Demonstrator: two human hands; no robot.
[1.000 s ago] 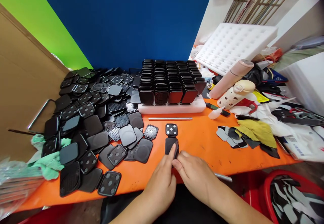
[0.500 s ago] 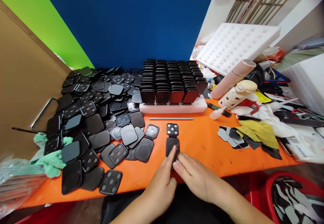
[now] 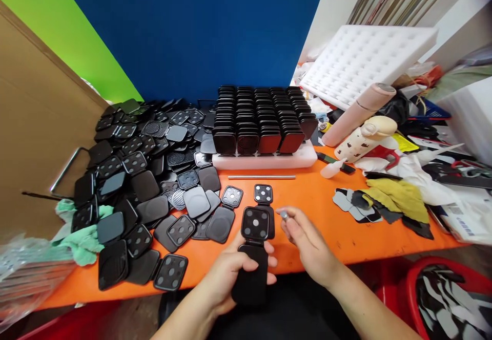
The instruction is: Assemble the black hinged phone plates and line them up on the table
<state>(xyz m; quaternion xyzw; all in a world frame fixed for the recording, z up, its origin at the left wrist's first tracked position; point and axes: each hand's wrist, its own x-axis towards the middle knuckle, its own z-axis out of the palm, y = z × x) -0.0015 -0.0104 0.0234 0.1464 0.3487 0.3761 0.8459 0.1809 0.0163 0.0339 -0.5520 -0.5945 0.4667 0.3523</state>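
Observation:
My left hand [image 3: 226, 273] is wrapped round a black hinged case [image 3: 250, 273], opened out, its upper half showing one bright silver disc in the centre and dark round spots. To its right, my right hand [image 3: 309, 240] pinches a short stack of small silver discs [image 3: 284, 215] between thumb and fingers, apart from the case. Just behind the held case, another open case [image 3: 263, 193] lies on the orange table with silver discs in its upper half. A thin silver rod [image 3: 261, 177] lies farther back.
Many black cases [image 3: 144, 186] are piled at the left. Rows of upright cases [image 3: 265, 125] stand on a white foam block [image 3: 265, 162] at the back. Bottles [image 3: 359, 114], yellow cloth [image 3: 403, 191] and a red bucket [image 3: 413, 289] are at the right.
My hands have moved apart. The held case now shows opened out in my left hand, and the small discs show in my right fingers. The view has shifted slightly.

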